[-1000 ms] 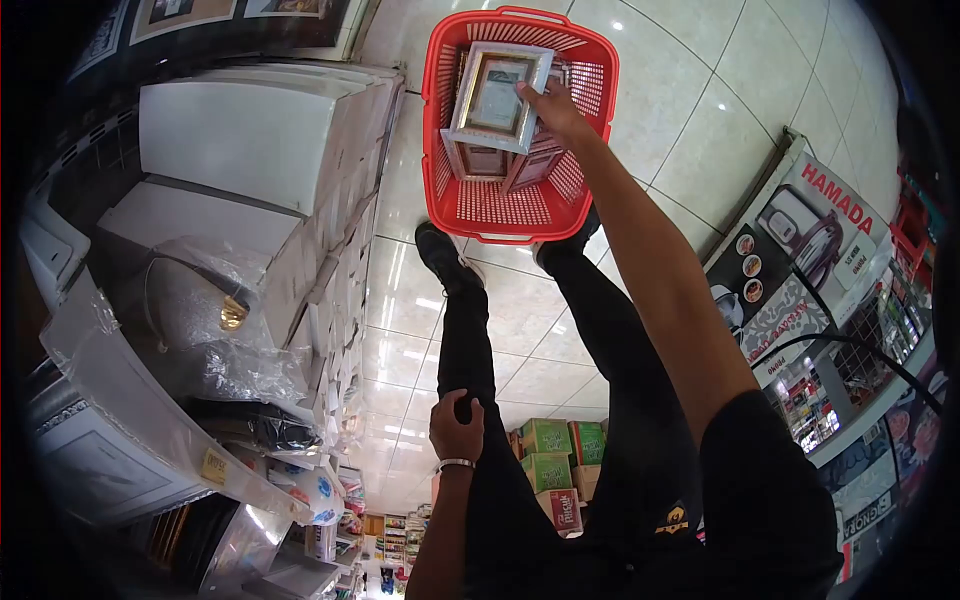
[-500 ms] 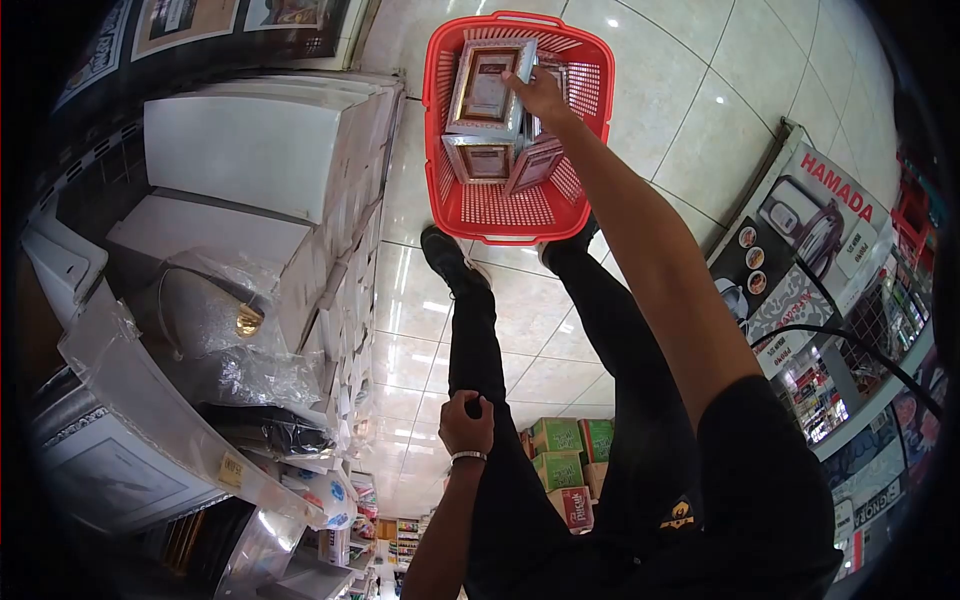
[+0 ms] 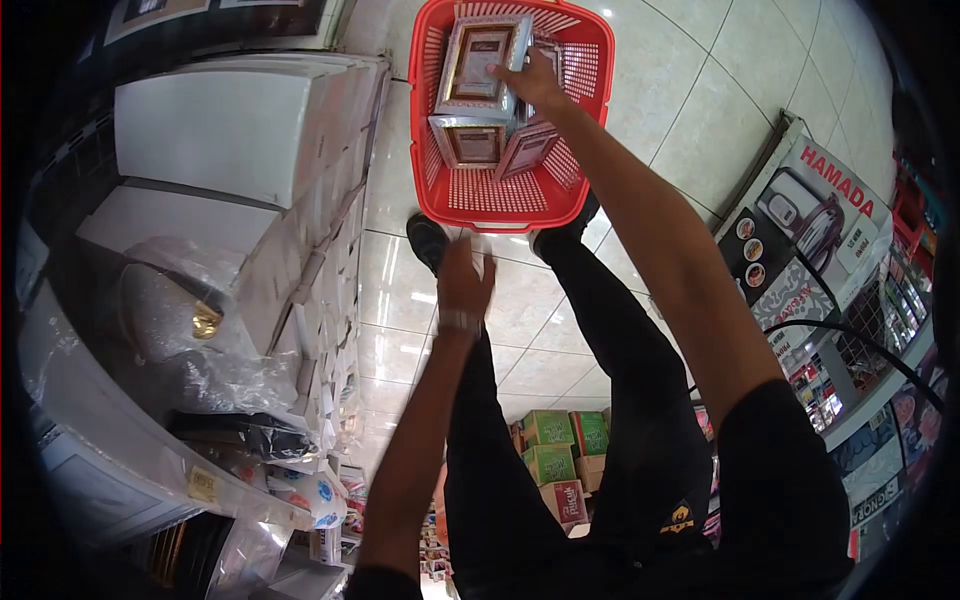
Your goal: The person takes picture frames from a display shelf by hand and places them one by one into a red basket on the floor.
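A red plastic basket [image 3: 592, 150] on the tiled floor holds several boxed picture frames. My right hand [image 3: 535, 80] grips the right edge of the topmost picture frame [image 3: 482, 60], its thumb lying over the front. Below that one, another picture frame [image 3: 470, 145] leans in the basket, with a tilted pinkish picture frame [image 3: 526, 152] beside it. More frames behind my right hand are partly hidden. My left hand [image 3: 465, 280] is raised just short of the basket's near rim, slightly blurred, with thumb and fingers apart and nothing in it.
White boxes [image 3: 210, 135] and plastic-wrapped goods [image 3: 215, 330] line the left side. A display with a HAMADA box [image 3: 820, 215] and a black cable [image 3: 860, 340] stands on the right. Green cartons [image 3: 550, 428] sit behind my legs. My shoes are close to the basket.
My left hand has risen from beside my leg toward the basket, its curled fingers opening out. My right hand keeps its hold on the picture frame. The view has shifted slightly.
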The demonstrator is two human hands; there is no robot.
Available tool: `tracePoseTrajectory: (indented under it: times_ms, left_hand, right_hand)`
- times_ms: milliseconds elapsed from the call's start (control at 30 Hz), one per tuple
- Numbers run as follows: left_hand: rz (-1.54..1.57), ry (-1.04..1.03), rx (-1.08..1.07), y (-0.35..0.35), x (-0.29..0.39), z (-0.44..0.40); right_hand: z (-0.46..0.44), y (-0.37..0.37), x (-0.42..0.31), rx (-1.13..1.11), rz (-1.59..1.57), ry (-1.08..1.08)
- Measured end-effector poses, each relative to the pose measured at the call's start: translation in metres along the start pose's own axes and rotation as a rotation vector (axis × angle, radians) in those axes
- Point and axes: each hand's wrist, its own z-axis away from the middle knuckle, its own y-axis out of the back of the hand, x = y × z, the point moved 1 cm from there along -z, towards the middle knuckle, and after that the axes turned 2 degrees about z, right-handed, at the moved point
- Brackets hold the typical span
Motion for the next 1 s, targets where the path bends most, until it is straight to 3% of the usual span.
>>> tracePoseTrajectory:
  times_ms: [33, 67, 100, 200, 267, 433, 500, 567, 700, 767, 833, 1000]
  left_hand:
    - [-0.115, -0.225, 0.173, -0.011, -0.006, -0.04]
    - [-0.116, -0.264, 0.145, -0.012, 0.0, -0.086]
    - [-0.019, -0.199, 0.066, -0.008, 0.007, -0.12]
    - [-0.179, -0.194, 0.126, -0.018, 0.01, -0.171]
    - [-0.318, -0.163, 0.017, -0.024, -0.004, -0.173]
    - [-0.37, -0.185, 0.05, -0.031, -0.027, -0.146]
    - [-0.35, -0.21, 0.065, -0.026, -0.022, -0.136]
    - [-0.338, -0.189, 0.039, -0.021, -0.016, -0.135]
    - [-0.277, -0.146, 0.005, -0.02, -0.011, -0.144]
    - [-0.3, -0.113, 0.025, -0.022, -0.011, -0.146]
    - [-0.31, -0.134, 0.037, -0.023, -0.014, -0.148]
    - [-0.314, -0.191, 0.016, -0.018, -0.017, -0.141]
  right_hand:
    - [-0.007, 0.002, 0.005, -0.021, 0.012, -0.031]
    - [-0.013, 0.004, 0.01, -0.04, 0.025, -0.06]
    - [-0.015, 0.005, 0.017, -0.044, 0.031, -0.07]
    - [-0.019, 0.011, 0.02, -0.172, -0.104, -0.093]
    - [-0.013, 0.01, 0.019, -0.138, -0.023, -0.113]
    - [-0.002, 0.01, 0.007, -0.088, 0.132, -0.002]
    - [0.007, 0.009, -0.003, -0.017, 0.126, -0.074]
    - [-0.001, 0.005, 0.011, 0.031, 0.568, 0.086]
    - [0.011, -0.019, 0.022, 0.22, 0.498, 0.118]
    - [0.022, -0.022, 0.012, 0.194, 0.409, 0.185]
    - [0.028, -0.03, 0.004, 0.194, 0.371, 0.004]
    - [0.044, -0.041, -0.014, 0.297, 0.343, -0.077]
